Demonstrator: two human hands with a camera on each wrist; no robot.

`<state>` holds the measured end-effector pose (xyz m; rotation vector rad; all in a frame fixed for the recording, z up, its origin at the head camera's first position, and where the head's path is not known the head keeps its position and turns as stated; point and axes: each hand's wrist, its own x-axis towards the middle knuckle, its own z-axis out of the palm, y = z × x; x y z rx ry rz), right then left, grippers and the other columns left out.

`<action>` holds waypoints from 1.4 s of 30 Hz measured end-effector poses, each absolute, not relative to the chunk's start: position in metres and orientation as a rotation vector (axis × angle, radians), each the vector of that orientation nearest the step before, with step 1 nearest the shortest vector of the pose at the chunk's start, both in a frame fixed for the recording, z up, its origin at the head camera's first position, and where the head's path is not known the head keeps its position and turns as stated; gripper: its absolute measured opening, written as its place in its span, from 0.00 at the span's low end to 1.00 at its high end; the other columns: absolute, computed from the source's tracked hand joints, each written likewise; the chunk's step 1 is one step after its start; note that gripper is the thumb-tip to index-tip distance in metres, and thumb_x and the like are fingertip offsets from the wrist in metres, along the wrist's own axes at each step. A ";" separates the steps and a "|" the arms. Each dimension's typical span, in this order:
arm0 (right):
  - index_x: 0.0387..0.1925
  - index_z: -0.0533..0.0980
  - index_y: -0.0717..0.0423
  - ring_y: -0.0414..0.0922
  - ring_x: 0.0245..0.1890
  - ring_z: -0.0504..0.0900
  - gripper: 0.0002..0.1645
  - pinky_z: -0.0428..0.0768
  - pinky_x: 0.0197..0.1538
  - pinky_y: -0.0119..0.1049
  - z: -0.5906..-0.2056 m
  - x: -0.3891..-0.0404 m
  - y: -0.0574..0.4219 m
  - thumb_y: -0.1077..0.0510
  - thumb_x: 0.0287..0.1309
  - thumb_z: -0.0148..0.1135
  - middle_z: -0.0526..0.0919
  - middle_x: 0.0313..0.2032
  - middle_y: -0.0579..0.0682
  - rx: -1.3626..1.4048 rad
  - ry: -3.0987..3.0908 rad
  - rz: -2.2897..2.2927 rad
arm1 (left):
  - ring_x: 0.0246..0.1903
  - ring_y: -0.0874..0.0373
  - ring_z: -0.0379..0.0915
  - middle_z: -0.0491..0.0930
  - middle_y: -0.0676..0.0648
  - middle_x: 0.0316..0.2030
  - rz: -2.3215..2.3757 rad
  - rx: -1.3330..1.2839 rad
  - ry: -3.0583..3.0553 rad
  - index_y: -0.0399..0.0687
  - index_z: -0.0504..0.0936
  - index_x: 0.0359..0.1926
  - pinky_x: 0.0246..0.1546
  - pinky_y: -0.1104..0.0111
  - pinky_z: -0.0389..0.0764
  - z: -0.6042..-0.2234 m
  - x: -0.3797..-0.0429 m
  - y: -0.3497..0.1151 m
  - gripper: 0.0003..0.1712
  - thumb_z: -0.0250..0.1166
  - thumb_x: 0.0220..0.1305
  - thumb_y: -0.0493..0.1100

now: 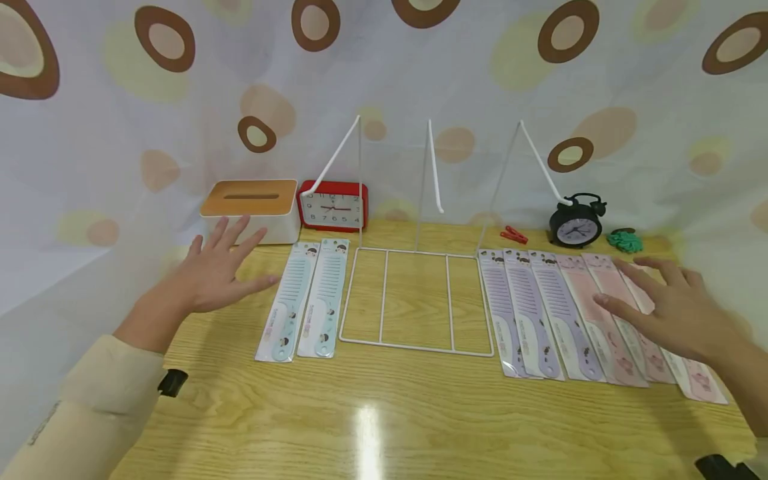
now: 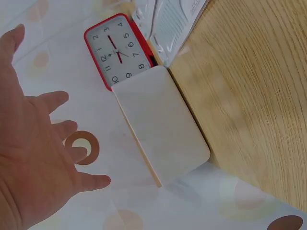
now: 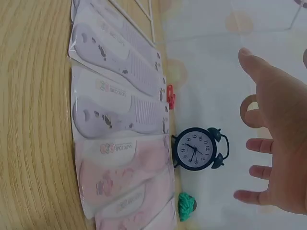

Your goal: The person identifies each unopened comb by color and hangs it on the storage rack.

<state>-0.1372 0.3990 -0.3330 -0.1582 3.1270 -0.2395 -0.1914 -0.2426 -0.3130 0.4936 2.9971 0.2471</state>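
My left hand [image 1: 219, 277] hovers with spread fingers just left of two packaged teal combs [image 1: 286, 303], holding nothing. On the other side, my right hand [image 1: 678, 310] hangs over the packaged pink combs [image 1: 606, 320], its fingers apart and nothing in them. Several purple combs [image 1: 543, 313] in clear packs lie fanned out left of the pink ones. Between the teal and purple combs stands a white wire rack [image 1: 417, 348] with three slanted prongs at its top and no packs on it. The right wrist view shows purple packs [image 3: 120, 110] lying flat on the wood.
A tissue box [image 1: 249, 207] with a wooden lid and a red clock [image 1: 333, 207] stand at the back left. Along the back right are a red clip [image 1: 514, 235], a black alarm clock [image 1: 576, 223] and a green bundle [image 1: 625, 241]. Patterned cloth [image 1: 396, 80] hangs behind.
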 end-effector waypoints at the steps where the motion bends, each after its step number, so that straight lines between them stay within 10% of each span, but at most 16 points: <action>1: 0.78 0.49 0.55 0.80 0.63 0.50 0.51 0.61 0.48 0.75 -0.334 -0.138 0.396 0.33 0.67 0.55 0.50 0.69 0.76 -0.181 3.129 -0.265 | 0.77 0.32 0.26 0.35 0.39 0.80 0.260 0.492 2.988 0.55 0.45 0.80 0.67 0.28 0.37 -0.313 -0.193 -0.242 0.53 0.50 0.66 0.75; 7: 0.76 0.58 0.56 0.64 0.49 0.76 0.48 0.80 0.39 0.51 -0.342 -0.145 0.368 0.40 0.64 0.63 0.58 0.61 0.72 -0.284 3.054 -0.567 | 0.77 0.32 0.28 0.35 0.38 0.80 0.339 0.495 2.937 0.52 0.45 0.80 0.68 0.29 0.41 -0.320 -0.210 -0.241 0.54 0.50 0.66 0.75; 13: 0.72 0.65 0.56 0.59 0.49 0.82 0.45 0.79 0.41 0.35 -0.359 -0.149 0.334 0.40 0.61 0.67 0.68 0.53 0.62 -0.345 2.966 -0.708 | 0.77 0.33 0.34 0.40 0.37 0.79 0.518 0.488 2.854 0.50 0.47 0.80 0.70 0.33 0.48 -0.339 -0.232 -0.241 0.54 0.55 0.65 0.72; 24: 0.69 0.69 0.57 0.47 0.45 0.84 0.41 0.81 0.40 0.30 -0.401 -0.152 0.290 0.48 0.58 0.72 0.75 0.51 0.58 -0.430 2.697 -1.100 | 0.67 0.36 0.59 0.57 0.34 0.70 0.838 0.468 2.720 0.42 0.55 0.77 0.66 0.42 0.65 -0.383 -0.269 -0.240 0.51 0.68 0.63 0.60; 42: 0.64 0.74 0.62 0.35 0.32 0.76 0.44 0.75 0.33 0.28 -0.442 -0.152 0.273 0.52 0.46 0.80 0.76 0.37 0.51 -0.522 2.634 -1.290 | 0.47 0.48 0.64 0.67 0.40 0.44 0.673 0.356 2.526 0.49 0.46 0.80 0.47 0.58 0.66 -0.400 -0.300 -0.233 0.64 0.75 0.53 0.61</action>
